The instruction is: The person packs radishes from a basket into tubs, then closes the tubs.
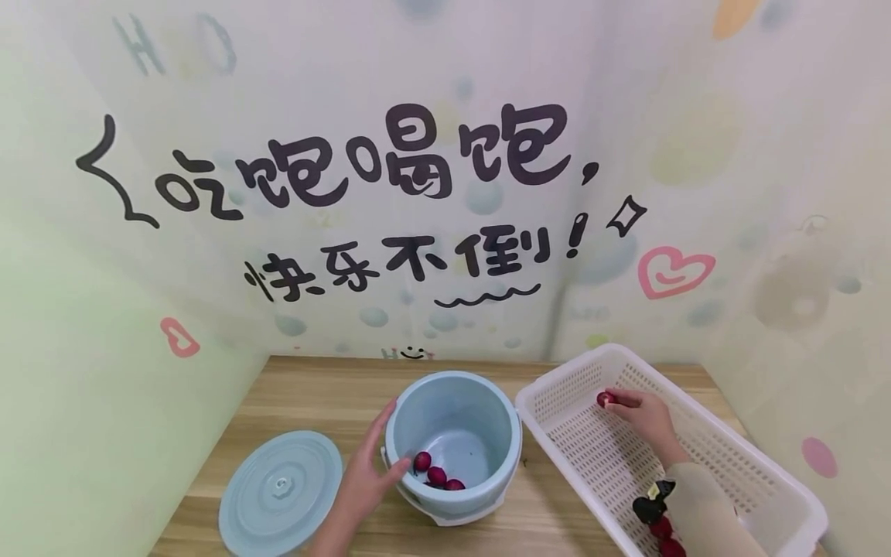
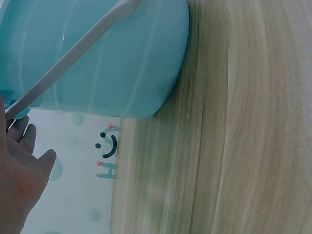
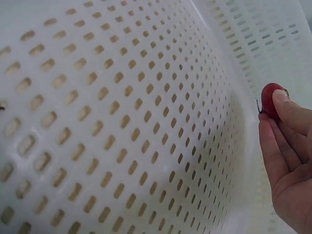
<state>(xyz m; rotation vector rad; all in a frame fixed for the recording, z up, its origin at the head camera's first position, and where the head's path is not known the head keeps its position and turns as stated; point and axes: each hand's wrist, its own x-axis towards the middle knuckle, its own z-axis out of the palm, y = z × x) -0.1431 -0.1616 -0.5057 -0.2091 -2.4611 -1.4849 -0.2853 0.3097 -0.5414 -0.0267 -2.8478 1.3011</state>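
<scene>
My right hand pinches a small red radish between thumb and fingertips over the far end of the white perforated basket. In the right wrist view, the radish shows a thin dark root tail. My left hand lies against the left side of a light blue bucket, its fingers extended along the outside and the thumb at the rim. Three radishes sit at the near side inside the bucket. The left wrist view has the left hand beside the bucket's pale carrying handle.
A round light blue lid lies on the wooden table left of the bucket. More radishes show in the basket's near part, partly hidden by the right sleeve. A printed wall stands behind the table.
</scene>
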